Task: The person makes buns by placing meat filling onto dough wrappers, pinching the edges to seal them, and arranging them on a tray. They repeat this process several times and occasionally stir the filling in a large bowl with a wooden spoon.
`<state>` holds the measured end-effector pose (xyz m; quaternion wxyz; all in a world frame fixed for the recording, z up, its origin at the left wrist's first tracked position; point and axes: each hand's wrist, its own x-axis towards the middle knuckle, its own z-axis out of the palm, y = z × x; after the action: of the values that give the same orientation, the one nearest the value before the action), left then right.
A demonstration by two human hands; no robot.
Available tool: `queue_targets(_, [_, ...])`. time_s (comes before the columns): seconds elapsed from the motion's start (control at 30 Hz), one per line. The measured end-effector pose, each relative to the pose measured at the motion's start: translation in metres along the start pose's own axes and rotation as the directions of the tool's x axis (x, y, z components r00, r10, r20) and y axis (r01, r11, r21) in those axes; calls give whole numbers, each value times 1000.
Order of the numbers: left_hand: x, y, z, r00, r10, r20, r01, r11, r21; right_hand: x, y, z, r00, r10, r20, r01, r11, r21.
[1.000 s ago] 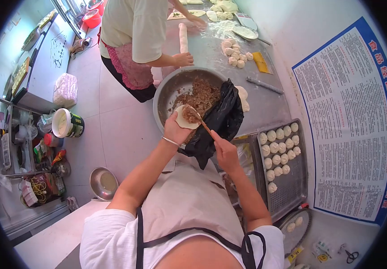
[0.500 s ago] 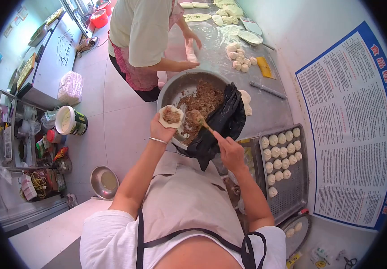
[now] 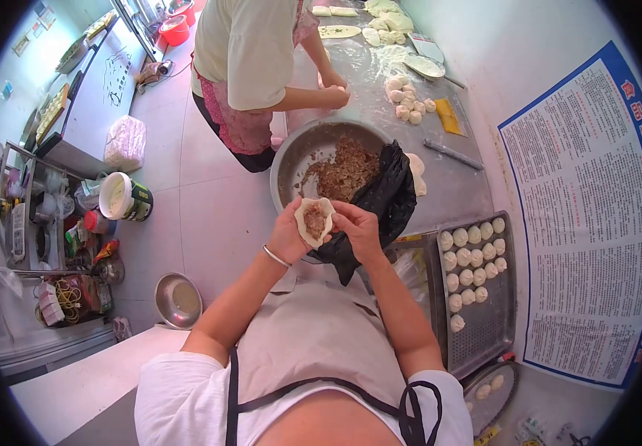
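Note:
My left hand cups a round dough wrapper with a mound of meat filling in its middle. At the wrapper's right edge, the fingers of my right hand pinch the dough, and the rim curls upward. Both hands are over the near rim of a large metal basin. Brown minced filling lies inside the basin, and a black plastic bag drapes over its right side. The spoon cannot be made out.
Right of me, a perforated tray holds rows of pleated buns. Beyond the basin, a co-worker works at the metal table, near dough pieces and a rolling pin. A bucket stands on the floor at left.
My right hand has let go of the spoon and moved to the wrapper's edge. The wrapper has shifted right and down, its rim now gathered upward. The co-worker's hands have come together.

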<state>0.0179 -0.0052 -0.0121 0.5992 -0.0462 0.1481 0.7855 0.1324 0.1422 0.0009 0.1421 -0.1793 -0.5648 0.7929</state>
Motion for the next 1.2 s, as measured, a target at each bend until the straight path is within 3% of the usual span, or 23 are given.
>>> queue_targets(0.07, [1, -4, -2, 999, -31, -20, 33, 997, 65, -1, 5, -5, 997, -76, -4, 75, 990, -122])
queue_targets(0.13, [3, -9, 6, 989, -46, -139, 76, 973, 218, -4, 6, -6, 980, -201, 9, 195, 939, -282])
queue_targets(0.23, [8, -15, 8, 961, -51, -273, 169, 887, 429, -11, -6, -2, 987, -139, -83, 110, 952, -287])
queue_targets(0.33, [12, -23, 13, 936, -26, -351, 228, 804, 549, -8, -1, -8, 988, 24, -151, -28, 999, -26])
queue_targets(0.43, [13, -26, 16, 935, -17, -356, 244, 758, 605, -12, 5, -20, 1000, 12, 2, -12, 980, -200])
queue_targets(0.47, [13, -27, 16, 937, -21, -348, 246, 747, 618, -13, 7, -22, 992, -128, 19, 126, 926, -356])
queue_targets(0.53, [12, -28, 26, 923, -21, -384, 278, 728, 627, -14, -3, -17, 918, -380, 117, 366, 692, -622])
queue_targets(0.63, [11, -27, 30, 936, -29, -351, 277, 677, 682, -16, -9, -12, 987, -151, -46, 121, 912, -393])
queue_targets(0.73, [11, -25, 24, 954, -41, -296, 253, 640, 726, -15, -4, -17, 1000, 20, 19, -15, 967, -253])
queue_targets(0.83, [16, -22, 11, 941, -50, -336, 295, 610, 735, -21, -13, -21, 949, -219, 227, 315, 702, -639])
queue_targets(0.93, [17, -19, 5, 942, -51, -331, 308, 523, 795, -24, -36, -7, 923, -255, 287, 384, 638, -667])
queue_targets(0.97, [18, -18, 5, 948, -52, -314, 299, 482, 824, -21, -33, -10, 941, -221, 258, 337, 693, -637])
queue_targets(1.03, [26, -11, 4, 918, -82, -389, 348, 636, 689, -14, -20, -18, 968, -146, 205, 239, 790, -565])
queue_targets(1.13, [11, -5, 0, 963, -99, -252, 210, 861, 463, -14, -3, -19, 991, 92, -100, -107, 981, -160])
queue_targets(1.17, [2, -7, -1, 983, -84, -166, 141, 919, 368, -15, 7, -18, 989, 92, -112, -107, 986, -129])
queue_targets(1.2, [1, -18, 0, 982, 1, -189, 67, 932, 355, -16, 19, -15, 988, 91, -126, -104, 990, -99])
